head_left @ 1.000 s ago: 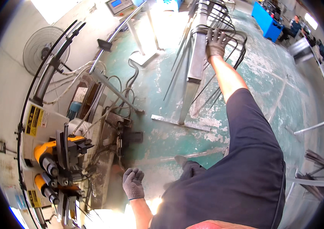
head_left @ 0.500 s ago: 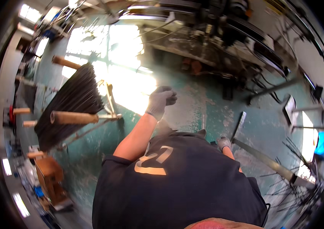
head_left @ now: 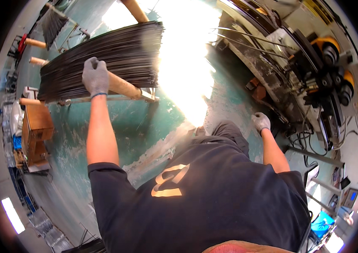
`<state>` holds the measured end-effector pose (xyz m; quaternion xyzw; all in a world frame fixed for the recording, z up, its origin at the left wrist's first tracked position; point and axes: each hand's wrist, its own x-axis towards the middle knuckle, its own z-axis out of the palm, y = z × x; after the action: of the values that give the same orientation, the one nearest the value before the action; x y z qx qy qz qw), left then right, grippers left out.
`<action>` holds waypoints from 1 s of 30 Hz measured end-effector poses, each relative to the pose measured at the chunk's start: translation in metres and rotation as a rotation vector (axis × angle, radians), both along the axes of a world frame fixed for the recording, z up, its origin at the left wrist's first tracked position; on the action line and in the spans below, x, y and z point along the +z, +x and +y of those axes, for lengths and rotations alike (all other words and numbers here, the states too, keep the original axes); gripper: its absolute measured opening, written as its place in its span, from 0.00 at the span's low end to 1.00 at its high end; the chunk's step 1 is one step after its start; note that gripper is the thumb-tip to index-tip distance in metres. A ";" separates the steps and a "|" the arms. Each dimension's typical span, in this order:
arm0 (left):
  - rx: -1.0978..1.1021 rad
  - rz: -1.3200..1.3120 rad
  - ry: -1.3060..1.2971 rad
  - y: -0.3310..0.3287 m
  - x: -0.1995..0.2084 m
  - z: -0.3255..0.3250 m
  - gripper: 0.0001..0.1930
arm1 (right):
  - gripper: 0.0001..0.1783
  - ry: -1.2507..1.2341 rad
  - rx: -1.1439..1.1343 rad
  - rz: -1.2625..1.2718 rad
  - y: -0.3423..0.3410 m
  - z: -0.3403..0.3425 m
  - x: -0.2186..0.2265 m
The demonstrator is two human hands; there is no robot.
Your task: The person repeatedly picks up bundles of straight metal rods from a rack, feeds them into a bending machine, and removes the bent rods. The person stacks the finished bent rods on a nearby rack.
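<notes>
My left hand [head_left: 95, 77], in a grey work glove, is stretched out over a thick stack of thin black rods [head_left: 124, 50]. Its fingers are curled, and whether they grip a rod or only hover above the stack is hidden. Beside that hand, a brown tube-covered post [head_left: 124, 85] sticks out from the rack that bears the rods. A second brown post [head_left: 135, 10] stands at the stack's far side. My right hand [head_left: 261, 122], gloved in pale grey, hangs by my right side with its fingers curled in and nothing showing in them.
A machine with dark rails and orange-and-black parts [head_left: 328, 48] runs along the right, with loose cables [head_left: 307, 141] below it. A wooden cabinet [head_left: 39, 133] stands at the left. Bright sunlight falls on the green, worn floor [head_left: 145, 130]. Farther back is another rack of rods [head_left: 54, 27].
My body has turned left and come nearer the rack. My left hand has gone from over the floor to above the rods. My right arm now shows more fully.
</notes>
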<state>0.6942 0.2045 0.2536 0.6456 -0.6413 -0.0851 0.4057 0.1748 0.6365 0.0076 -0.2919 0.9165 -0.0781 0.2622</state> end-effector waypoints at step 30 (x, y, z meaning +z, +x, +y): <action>0.132 0.028 -0.067 0.060 -0.026 -0.117 0.16 | 0.36 0.078 1.196 -0.082 0.367 -0.698 -0.030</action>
<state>0.7542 0.0873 0.2274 0.6713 -0.5941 -0.0458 0.4408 0.5418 -0.0620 -0.0221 -0.7438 0.5846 0.1052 0.3065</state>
